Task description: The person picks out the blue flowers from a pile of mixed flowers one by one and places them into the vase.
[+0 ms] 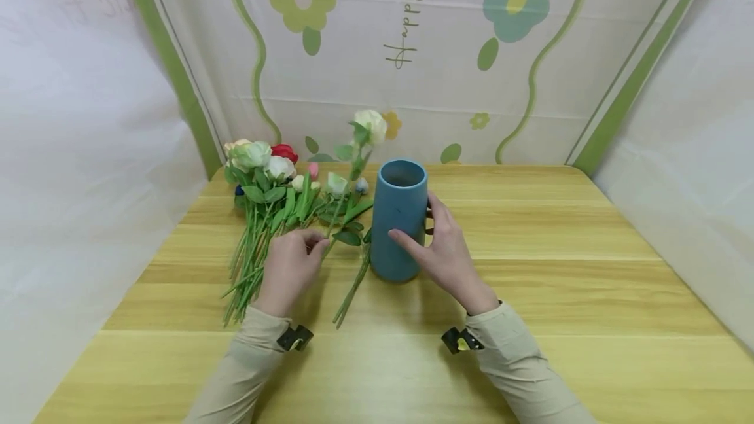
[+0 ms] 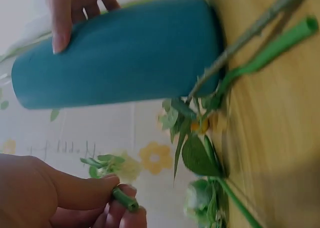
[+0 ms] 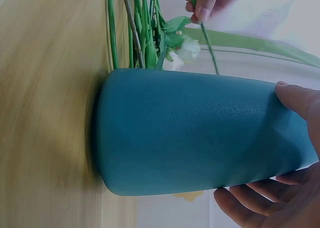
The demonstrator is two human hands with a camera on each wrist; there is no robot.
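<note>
A white rose (image 1: 371, 125) is pinched at its stem (image 1: 333, 220) by the left hand (image 1: 292, 267) near the blue vase (image 1: 393, 224), clasped upright on the counter (image 1: 565, 293) by the right hand (image 1: 444, 250), fingers (image 1: 440, 211) curved, the vase's mouth (image 1: 403, 176) shown only in the head view.

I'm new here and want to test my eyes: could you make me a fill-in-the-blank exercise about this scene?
1. The left hand pinches a white flower by its ____.
2. The person's other hand, the ____ one, holds the blue vase.
3. In the head view, the bunch of flowers lies to the ____ of the vase.

Missing words: stem; right; left.
</note>
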